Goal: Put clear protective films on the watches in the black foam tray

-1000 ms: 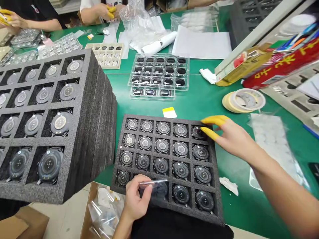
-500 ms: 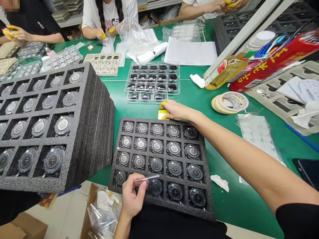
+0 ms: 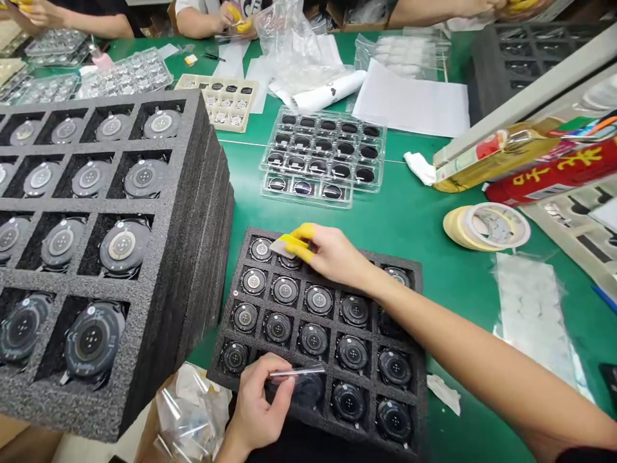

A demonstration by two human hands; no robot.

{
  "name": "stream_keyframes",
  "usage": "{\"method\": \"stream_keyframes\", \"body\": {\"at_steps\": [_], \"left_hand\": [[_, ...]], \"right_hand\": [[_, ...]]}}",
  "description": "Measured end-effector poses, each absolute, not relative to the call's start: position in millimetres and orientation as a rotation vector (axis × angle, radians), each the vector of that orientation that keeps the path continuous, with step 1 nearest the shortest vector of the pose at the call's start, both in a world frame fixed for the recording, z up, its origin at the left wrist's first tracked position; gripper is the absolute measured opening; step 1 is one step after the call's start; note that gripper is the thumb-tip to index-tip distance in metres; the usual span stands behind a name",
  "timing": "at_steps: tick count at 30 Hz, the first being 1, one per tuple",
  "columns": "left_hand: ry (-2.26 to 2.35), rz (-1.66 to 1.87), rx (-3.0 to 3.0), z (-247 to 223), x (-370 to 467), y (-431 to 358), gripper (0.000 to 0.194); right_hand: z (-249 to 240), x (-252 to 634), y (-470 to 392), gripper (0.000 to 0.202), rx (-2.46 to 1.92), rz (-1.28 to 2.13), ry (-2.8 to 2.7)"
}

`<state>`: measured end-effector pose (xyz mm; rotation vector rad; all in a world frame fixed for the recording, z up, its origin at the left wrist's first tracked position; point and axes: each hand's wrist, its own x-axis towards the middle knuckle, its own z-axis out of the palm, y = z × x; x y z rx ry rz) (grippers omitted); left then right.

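Note:
A dark foam tray (image 3: 415,276) of round watch bodies (image 3: 319,300), backs facing up, lies in front of me. My left hand (image 3: 263,402) pinches a curled piece of clear plastic film (image 3: 306,379) over the tray's near row. Yellow finger covers are on the fingers of my right hand (image 3: 332,254). Between them is a small whitish flat piece (image 3: 278,246), possibly a wipe, just above a watch body in the far row. Whether it touches that watch cannot be seen. My right forearm hides part of the tray.
A tall stack of foam trays (image 3: 187,257) with more watches rises at left. Clear blister trays (image 3: 328,148) of dark round lenses lie beyond. Tape rolls (image 3: 486,226), a yellow liquid bottle (image 3: 496,154) and a red can (image 3: 554,173) are at right. Co-workers' hands show across the table.
My right hand has moved from the tray's far edge to over its far row, carrying the whitish piece. My left hand keeps the film in almost the same place. The view has shifted.

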<state>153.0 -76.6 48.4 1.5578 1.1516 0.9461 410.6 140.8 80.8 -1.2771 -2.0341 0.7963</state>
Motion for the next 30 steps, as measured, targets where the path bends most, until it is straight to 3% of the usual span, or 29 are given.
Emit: {"method": "stream_keyframes", "body": {"at_steps": [6, 13, 21, 26, 30], "left_hand": [[1.148, 0.967, 1.565, 50, 155, -78, 0.010], [1.106, 1.009, 1.551, 51, 156, -77, 0.012], [1.100, 1.036, 1.600, 57, 156, -74, 0.011], [1.108, 1.074, 1.608, 57, 157, -73, 0.010], [1.105, 1.062, 1.604, 56, 157, -73, 0.008]], "right_hand": [[67, 362, 176, 0.017, -1.463, 0.936, -2.164], [69, 367, 174, 0.020, -1.554, 0.558, -2.224], [52, 367, 131, 0.033, -1.139, 0.173, -2.596], [61, 382, 134, 0.030, -0.984, 0.281, -2.757], [76, 376, 155, 0.016, -1.218, 0.536, -2.559]]}}
